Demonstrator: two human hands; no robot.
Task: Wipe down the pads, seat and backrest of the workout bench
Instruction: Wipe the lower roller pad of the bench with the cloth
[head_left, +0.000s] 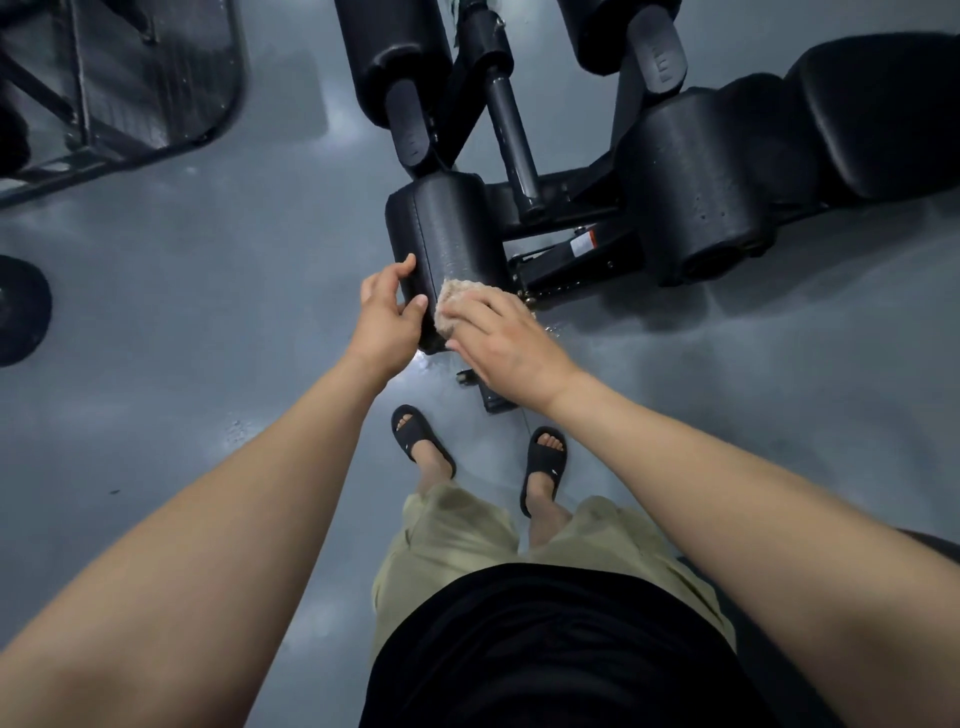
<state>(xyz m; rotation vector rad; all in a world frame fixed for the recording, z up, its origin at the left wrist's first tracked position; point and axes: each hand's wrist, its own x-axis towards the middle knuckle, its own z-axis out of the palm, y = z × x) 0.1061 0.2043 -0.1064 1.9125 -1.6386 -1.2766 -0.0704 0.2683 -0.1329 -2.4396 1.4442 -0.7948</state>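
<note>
Grey, smooth floor (208, 312), glossy in patches, with a wet patch just right of the work area. A second piece of equipment (104, 93) stands at far left, well apart.

The workout bench (561, 202) lies across the centre and right of the scene. Its near roller pad (447, 228) is the item under attention.

- The left hand (387, 317) grips the left end of this pad, thumb and fingers curled round its edge. Judged purpose: to stop the roller turning or shifting under pressure.
- The right hand (506, 343) lies over a bunched tan cloth (457, 306), fingers extended and pressing it flat onto the pad's near face. It pushes the cloth rather than clutching it, which suits a rubbing stroke.
- The person stands close behind the pad, sandals (543, 467) pointing at it, so both arms reach down over the work.

The second roller pad (691, 192), to the right, shows beads of moisture. The upper pads (395, 57) sit farther off, and the seat and backrest cushions (872, 114) at far right.

Assessment: the pad stage is in hand. Whether the seat and backrest are yet to be wiped cannot be told.
</note>
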